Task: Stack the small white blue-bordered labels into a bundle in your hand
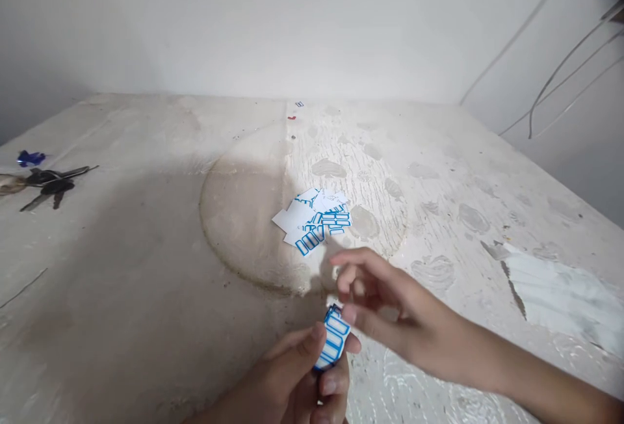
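My left hand [302, 372], at the bottom middle, is closed on a small bundle of blue-and-white printed paper labels [333, 339], pinched between thumb and fingers. Blue-outlined rectangles show on the bundle's upper face; how many layers it has, I cannot tell. My right hand [385, 300] is just to the right, its thumb tip at the bundle's upper edge. The right index finger is stretched out, apart from the thumb, and the other fingers are curled loosely. Beyond both hands lies a loose pile of similar labels [297, 219], some with plain white sides up.
A bunch of keys [51, 183] and a shiny blue scrap [31, 158] lie at the far left of the worn table [146, 261]. A torn pale sheet [560, 294] is at the right. Tiny red scrap [291, 118] near the back wall; cables [550, 86] hang at right.
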### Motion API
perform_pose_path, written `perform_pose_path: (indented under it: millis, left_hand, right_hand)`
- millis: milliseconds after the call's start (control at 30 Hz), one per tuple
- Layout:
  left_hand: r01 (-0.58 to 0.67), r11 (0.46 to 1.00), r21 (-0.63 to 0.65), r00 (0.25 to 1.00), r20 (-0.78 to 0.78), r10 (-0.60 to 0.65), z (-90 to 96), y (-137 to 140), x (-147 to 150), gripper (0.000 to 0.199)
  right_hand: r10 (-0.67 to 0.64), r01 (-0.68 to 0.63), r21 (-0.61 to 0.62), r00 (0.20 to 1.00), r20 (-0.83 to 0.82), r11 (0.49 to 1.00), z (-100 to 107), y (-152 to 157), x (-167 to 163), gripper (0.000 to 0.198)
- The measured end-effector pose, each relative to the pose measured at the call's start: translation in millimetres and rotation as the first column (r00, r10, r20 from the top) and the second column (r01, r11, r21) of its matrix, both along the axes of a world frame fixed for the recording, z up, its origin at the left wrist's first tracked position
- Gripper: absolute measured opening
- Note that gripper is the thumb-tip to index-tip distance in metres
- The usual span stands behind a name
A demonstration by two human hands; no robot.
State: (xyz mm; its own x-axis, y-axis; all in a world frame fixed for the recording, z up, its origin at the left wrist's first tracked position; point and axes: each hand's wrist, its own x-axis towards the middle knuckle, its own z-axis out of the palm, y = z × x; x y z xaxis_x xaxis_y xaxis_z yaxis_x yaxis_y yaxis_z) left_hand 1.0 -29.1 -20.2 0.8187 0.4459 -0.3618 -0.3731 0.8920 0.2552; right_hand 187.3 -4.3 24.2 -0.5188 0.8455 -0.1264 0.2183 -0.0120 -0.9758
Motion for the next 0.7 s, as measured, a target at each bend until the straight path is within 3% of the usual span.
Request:
perform_pose_path:
  millis: [33,100,167,200,267,333,533,700]
  left_hand:
    - [-0.013,1.000,-0.002,1.000,0.007,0.013,-1.0,0,0,0.033]
    - [-0.037,0.999,0.006,0.999,0.003,0.037,-2.1,1,-1,0.033]
    - [-0.063,0.998,0.026,0.998,-0.009,0.063,-2.5,3,0,0.032]
    - [-0.076,0.996,0.037,0.997,-0.013,0.077,-2.7,4,0,0.032]
    - [-0.102,0.993,0.051,0.995,-0.016,0.103,-3.2,7,0,0.033]
    - [-0.120,0.991,0.051,0.993,-0.011,0.121,-3.9,10,0,0.034]
    - [-0.133,0.991,0.030,0.991,-0.011,0.133,-1.9,10,-2,0.033]
    - [-0.120,0.992,0.027,0.991,-0.064,0.122,3.5,12,-1,0.032]
  right_hand:
    - [-0.013,0.010,0.053,0.999,0.052,0.999,3,10,2,0.032]
    - [-0.101,0.041,0.283,0.975,0.200,0.958,6,36,8,0.026]
    - [-0.234,-0.030,0.566,0.892,0.388,0.824,5,69,13,0.020]
    - [-0.255,-0.125,0.640,0.846,0.467,0.758,4,86,15,0.020]
    - [-0.172,-0.321,0.619,0.779,0.603,0.716,0,114,17,0.019]
    - [-0.141,-0.392,0.595,0.743,0.655,0.701,-2,130,15,0.015]
    - [-0.192,-0.419,0.582,0.673,0.714,0.697,-2,127,5,0.022]
    - [-0.196,-0.345,0.531,0.667,0.719,0.774,-1,130,5,0.014]
